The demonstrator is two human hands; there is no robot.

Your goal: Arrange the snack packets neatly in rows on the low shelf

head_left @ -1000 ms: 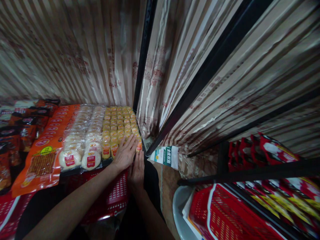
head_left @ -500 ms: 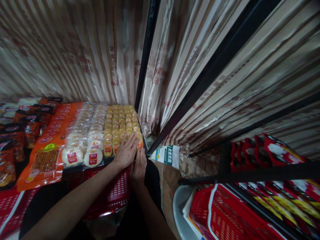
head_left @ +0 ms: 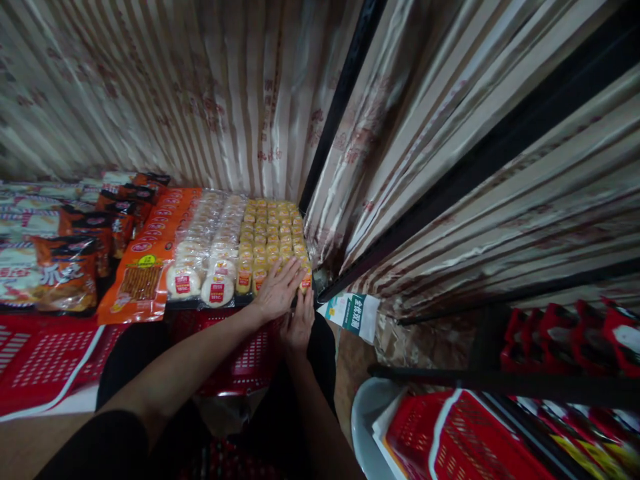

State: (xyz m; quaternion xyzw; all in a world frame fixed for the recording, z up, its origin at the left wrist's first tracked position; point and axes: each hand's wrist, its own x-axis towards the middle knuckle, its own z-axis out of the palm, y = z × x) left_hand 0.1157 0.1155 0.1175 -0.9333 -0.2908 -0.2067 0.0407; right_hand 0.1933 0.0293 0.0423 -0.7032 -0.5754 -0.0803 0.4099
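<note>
My left hand [head_left: 277, 291] lies flat with fingers stretched over the front of several rows of small yellow-wrapped snacks [head_left: 273, 230] with red labels. Just below and to its right, my right hand [head_left: 300, 325] rests its straight fingers against the front end of the rightmost row. Neither hand is closed round anything I can see, though the palms are hidden. Left of the yellow snacks are two rows of round white crackers [head_left: 217, 287] in clear wrappers, then orange bags of brown sticks [head_left: 141, 283].
More snack bags [head_left: 67, 273] fill the shelf's left. Red baskets [head_left: 60, 357] stand below. A pleated curtain [head_left: 200, 100] hangs behind, with dark posts [head_left: 345, 100]. At right are a grey tub [head_left: 367, 417], another red basket [head_left: 470, 440] and red packets [head_left: 560, 337]. A green-white packet [head_left: 353, 315] lies on the floor.
The view has swung left, so the shelf and hands appear further right and more bags show at the left. Both hands keep nearly the same place on the yellow snacks.
</note>
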